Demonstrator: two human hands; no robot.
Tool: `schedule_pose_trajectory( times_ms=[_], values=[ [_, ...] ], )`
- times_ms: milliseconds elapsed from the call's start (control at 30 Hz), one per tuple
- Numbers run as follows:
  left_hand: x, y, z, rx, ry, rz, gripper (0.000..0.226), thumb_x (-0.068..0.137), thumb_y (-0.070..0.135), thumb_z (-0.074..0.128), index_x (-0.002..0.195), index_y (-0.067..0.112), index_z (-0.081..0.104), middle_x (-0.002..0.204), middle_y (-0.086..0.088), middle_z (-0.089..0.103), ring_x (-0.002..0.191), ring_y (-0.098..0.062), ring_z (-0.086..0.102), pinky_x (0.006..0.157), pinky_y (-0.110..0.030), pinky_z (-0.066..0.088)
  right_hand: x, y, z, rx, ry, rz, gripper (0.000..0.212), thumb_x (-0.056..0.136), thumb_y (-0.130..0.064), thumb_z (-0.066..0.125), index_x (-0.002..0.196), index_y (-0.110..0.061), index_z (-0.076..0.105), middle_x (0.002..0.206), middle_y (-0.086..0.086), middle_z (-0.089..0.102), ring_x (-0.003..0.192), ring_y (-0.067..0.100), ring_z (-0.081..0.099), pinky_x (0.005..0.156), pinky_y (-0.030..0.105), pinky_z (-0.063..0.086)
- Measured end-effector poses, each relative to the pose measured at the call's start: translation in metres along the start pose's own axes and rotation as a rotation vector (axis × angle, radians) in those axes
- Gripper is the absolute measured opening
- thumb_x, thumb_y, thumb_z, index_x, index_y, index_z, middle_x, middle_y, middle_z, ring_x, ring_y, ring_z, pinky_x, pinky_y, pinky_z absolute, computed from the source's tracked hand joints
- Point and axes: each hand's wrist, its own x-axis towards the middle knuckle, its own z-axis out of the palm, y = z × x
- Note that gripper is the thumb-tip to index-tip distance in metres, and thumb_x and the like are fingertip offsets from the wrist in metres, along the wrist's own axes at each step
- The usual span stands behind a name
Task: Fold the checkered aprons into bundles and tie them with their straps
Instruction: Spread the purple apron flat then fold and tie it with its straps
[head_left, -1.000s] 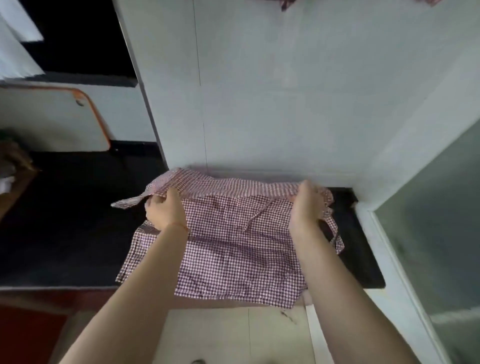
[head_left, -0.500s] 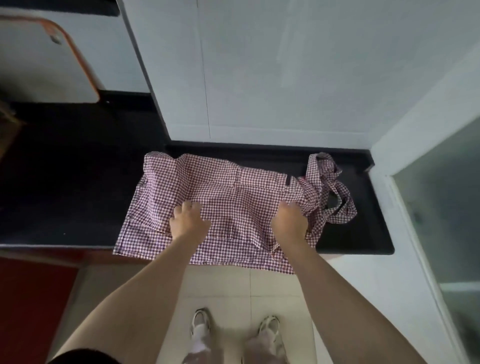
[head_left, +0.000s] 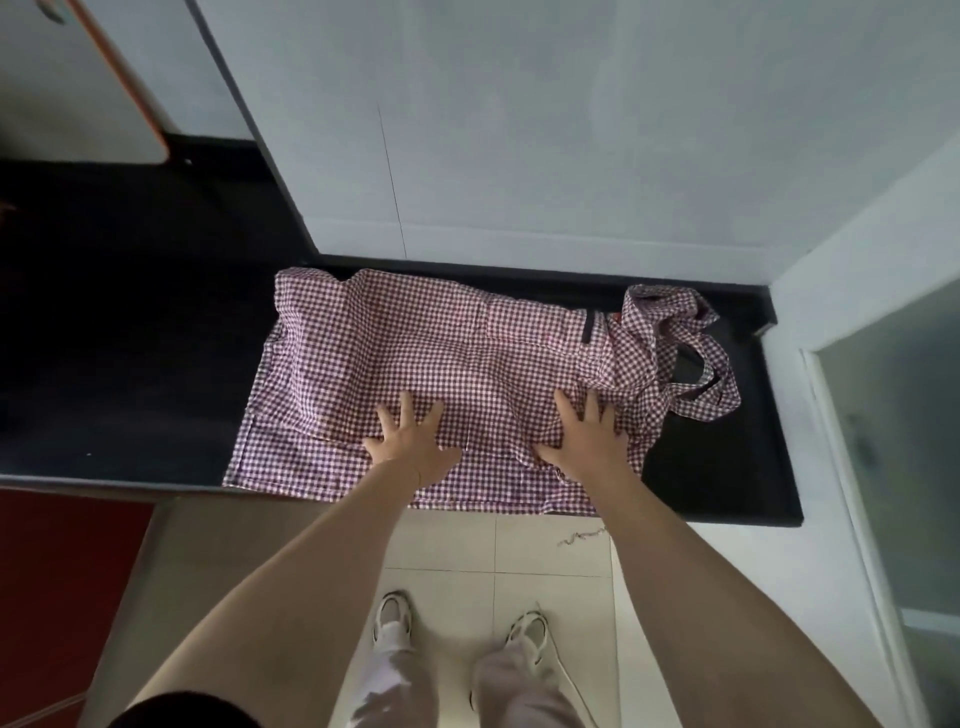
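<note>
Gingham cloth fills the middle of the head view: a red-and-white checkered apron (head_left: 415, 364) lies spread flat on a black countertop (head_left: 130, 338), its near hem hanging a little past the counter's front edge. The fabric is folded over on itself, so that a doubled panel runs across the far half and a single layer shows at the near edge. At the apron's right end the straps (head_left: 680, 353) lie in a loose, tangled heap on the black surface, with one loop curling out toward the right edge of the counter.

Both hands press down on the near half of the cloth, palms flat. The left hand (head_left: 410, 441) rests just left of the middle with its fingers spread and gripping nothing. The right hand (head_left: 587, 439) rests close to the right end of the cloth, just beside the strap heap, with its fingers likewise spread and laid flat on the checks. The two hands are apart, with a stretch of cloth between them.

Behind the counter rises a pale wall (head_left: 519, 130). Below, on a light tiled floor (head_left: 452, 551), stand the person's two white shoes (head_left: 392, 618).
</note>
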Motion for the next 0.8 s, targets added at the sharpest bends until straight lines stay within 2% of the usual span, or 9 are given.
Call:
schedule_pose_trajectory(
  times_ms=[133,200,300,400,433,500,600,700,800],
  values=[
    [0.01,0.014,-0.001,0.028,0.051,0.01,0.079,0.096,0.057,0.046,0.156,0.042,-0.003,0.164,-0.005,-0.022,0.149,-0.041,-0.017,0.116,-0.067,0.013,0.019,0.018,-0.013,0.002,-0.023,-0.063,0.102,0.085,-0.072,0.056,0.156,-0.038,-0.009,0.164,0.01,-0.022,0.15,0.04,-0.014,0.118,0.063,0.012],
    [0.015,0.015,-0.008,0.051,0.076,0.039,0.076,0.098,0.051,0.048,0.156,0.042,0.0,0.165,-0.004,-0.019,0.15,-0.04,-0.013,0.116,-0.066,0.013,0.026,0.023,-0.03,-0.036,-0.072,-0.087,0.109,0.079,-0.077,0.057,0.157,-0.036,-0.007,0.164,0.012,-0.02,0.15,0.041,-0.012,0.118,0.063,0.011],
    [0.018,0.009,-0.014,0.038,0.139,0.069,0.077,0.095,0.045,0.06,0.156,0.039,0.014,0.167,-0.003,-0.003,0.152,-0.037,0.001,0.116,-0.061,0.02,0.022,0.014,-0.049,-0.268,0.038,-0.156,0.11,0.073,-0.086,0.052,0.157,-0.024,0.016,0.165,0.019,-0.001,0.15,0.042,0.0,0.118,0.06,0.01],
    [0.014,0.0,-0.007,0.014,0.32,0.062,0.061,0.094,0.036,0.062,0.149,0.028,0.037,0.159,-0.005,0.03,0.144,-0.028,0.032,0.107,-0.049,0.043,0.006,-0.005,-0.037,-0.412,0.236,-0.363,0.091,0.079,-0.067,0.066,0.149,-0.018,0.033,0.159,0.017,0.023,0.147,0.035,0.019,0.116,0.054,0.021],
    [0.012,-0.002,-0.003,0.013,0.385,0.075,0.051,0.095,0.031,0.06,0.144,0.024,0.044,0.15,-0.005,0.042,0.135,-0.025,0.042,0.099,-0.043,0.051,0.0,-0.009,-0.027,-0.426,0.274,-0.418,0.082,0.081,-0.055,0.07,0.146,-0.018,0.035,0.154,0.015,0.031,0.143,0.032,0.027,0.113,0.051,0.027],
    [0.007,-0.004,0.0,0.041,0.47,0.117,0.036,0.097,0.017,0.053,0.133,0.019,0.051,0.131,-0.004,0.055,0.116,-0.021,0.054,0.081,-0.034,0.054,-0.008,-0.016,-0.008,-0.413,0.354,-0.453,0.06,0.085,-0.031,0.07,0.136,-0.015,0.043,0.138,0.009,0.047,0.128,0.026,0.043,0.105,0.044,0.038],
    [0.002,-0.011,0.001,0.071,0.507,0.098,0.033,0.095,0.003,0.05,0.125,0.015,0.053,0.122,-0.004,0.057,0.106,-0.021,0.055,0.075,-0.032,0.052,-0.016,-0.021,0.006,-0.379,0.441,-0.413,0.034,0.088,-0.015,0.066,0.12,-0.014,0.054,0.118,0.005,0.059,0.11,0.021,0.054,0.091,0.034,0.046],
    [0.001,-0.026,0.0,0.002,0.522,-0.013,0.025,0.095,0.003,0.05,0.118,0.011,0.057,0.121,-0.006,0.055,0.106,-0.023,0.052,0.074,-0.034,0.051,-0.018,-0.022,0.003,-0.318,0.407,-0.292,0.033,0.094,-0.013,0.06,0.126,-0.012,0.053,0.122,0.006,0.057,0.107,0.02,0.056,0.088,0.03,0.048],
    [0.001,-0.034,-0.014,-0.112,0.541,-0.086,0.022,0.096,0.004,0.047,0.108,0.007,0.064,0.114,-0.009,0.059,0.103,-0.024,0.054,0.071,-0.035,0.048,-0.02,-0.027,-0.015,-0.046,0.384,-0.094,0.02,0.097,-0.011,0.056,0.117,-0.011,0.058,0.114,0.007,0.061,0.094,0.021,0.062,0.075,0.03,0.048]
  ],
)
